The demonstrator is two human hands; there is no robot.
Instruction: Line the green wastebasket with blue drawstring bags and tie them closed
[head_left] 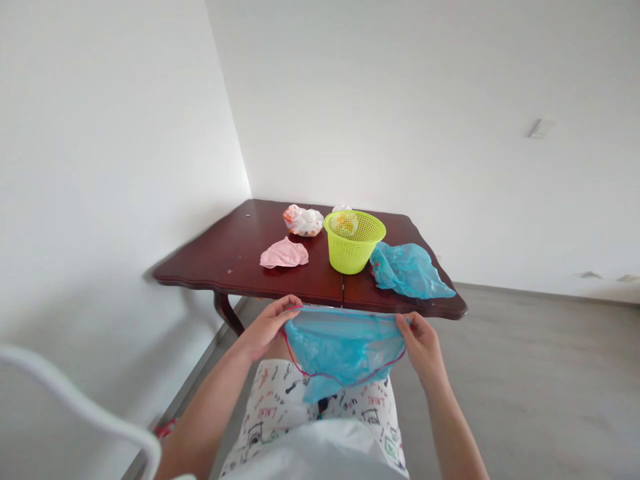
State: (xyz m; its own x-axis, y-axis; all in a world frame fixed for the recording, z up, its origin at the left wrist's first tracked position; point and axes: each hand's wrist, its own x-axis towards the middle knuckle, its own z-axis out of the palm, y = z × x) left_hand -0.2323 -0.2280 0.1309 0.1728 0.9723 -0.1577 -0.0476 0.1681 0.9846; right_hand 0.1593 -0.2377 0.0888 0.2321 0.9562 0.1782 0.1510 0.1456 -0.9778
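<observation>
Between my hands a thin blue plastic bag (345,343) with a pink drawstring edge is stretched wide, its mouth facing up toward me. My left hand (273,327) pinches the left side of its rim. The right side of the rim is gripped by my right hand (419,337), thumb on top. The bag hangs in front of the table's near edge, over my lap. On the table, just beyond it, stands a yellow-green mesh basket (350,257). A second blue plastic bag (410,270) lies crumpled against the basket's right side.
The dark red wooden table (225,247) stands near the corner of two white walls. A pink cloth (284,253) lies left of the basket, with a white and orange plastic bundle (304,221) behind it. A white curved tube (85,403) crosses the lower left.
</observation>
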